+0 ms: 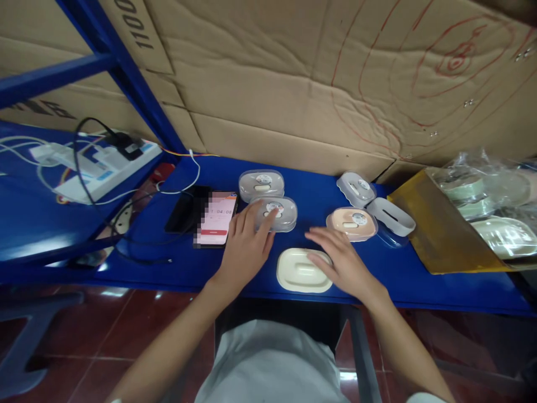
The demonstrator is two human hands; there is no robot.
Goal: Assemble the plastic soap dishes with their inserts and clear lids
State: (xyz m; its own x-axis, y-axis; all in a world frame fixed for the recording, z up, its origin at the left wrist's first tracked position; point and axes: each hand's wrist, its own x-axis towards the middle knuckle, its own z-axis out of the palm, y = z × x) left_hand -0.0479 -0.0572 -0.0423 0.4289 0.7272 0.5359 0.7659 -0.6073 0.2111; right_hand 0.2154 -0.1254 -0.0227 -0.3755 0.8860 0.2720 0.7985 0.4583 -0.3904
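My left hand (247, 238) is open, its fingers spread over the near left edge of a grey rounded box (286, 215) with a clear cover and a round sticker. It looks like a soap box. My right hand (342, 257) is open too, fingers apart, with the thumb over the right edge of a cream rounded dish (296, 274) with a raised bar in its middle. Behind the first grey box stands another covered grey box (251, 183). Just beyond my right hand lies a peach box (343, 224) under a clear cover.
A grey covered box (354, 190) and a slotted grey piece (394, 217) lie toward the right. A carton (436, 235) holds several bagged pieces. On the left are a phone (217, 218), a power strip (109, 173) and loose cables. A cardboard wall (268, 84) stands behind.
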